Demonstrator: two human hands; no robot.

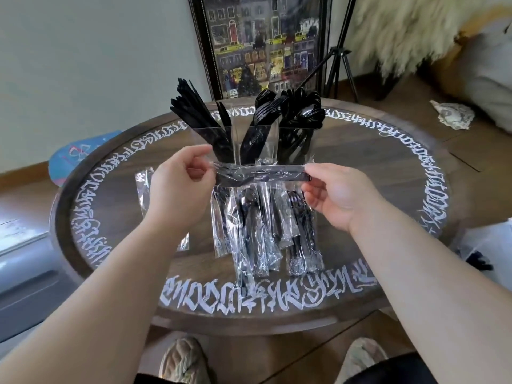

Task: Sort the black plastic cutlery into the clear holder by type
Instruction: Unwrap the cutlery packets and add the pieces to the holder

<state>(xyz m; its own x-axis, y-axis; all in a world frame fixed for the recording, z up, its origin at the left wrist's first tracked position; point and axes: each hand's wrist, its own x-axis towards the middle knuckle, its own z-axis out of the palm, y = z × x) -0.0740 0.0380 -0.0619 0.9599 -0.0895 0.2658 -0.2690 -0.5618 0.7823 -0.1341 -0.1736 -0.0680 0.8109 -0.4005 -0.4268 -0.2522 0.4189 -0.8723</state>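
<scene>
Both hands hold one clear-wrapped piece of black plastic cutlery (pixel 260 176) level in the air, just in front of the clear three-compartment plastic holder (pixel 257 142) and above the heap of wrapped black cutlery packets (pixel 263 231) lying on the round dark wooden table with white lettering round its rim (pixel 388 167). The left hand (pixel 180 184) pinches the wrapper's left end, fingers (pixel 194 155) curled in and clamped on the film. The right hand (pixel 332 195) pinches the right end, thumb and forefinger closed on it.

The step in hand looks like opening the wrapper. To do it well, the person should keep one pinch on the film alone and the other on the handle through the film, then pull apart along the length so the piece slides out rather than snaps. Tines seem to show towards the left end, but the glare on the film makes that uncertain; the type wants checking once bare.

The holder already carries knives (pixel 194 112) in its left compartment, forks (pixel 266 112) in the middle and spoons (pixel 304 109) on the right. The freed piece should go handle-down into the matching one, and the empty film should go aside with the loose clear wrapper (pixel 142 195) at the left, away from the unopened heap.
</scene>
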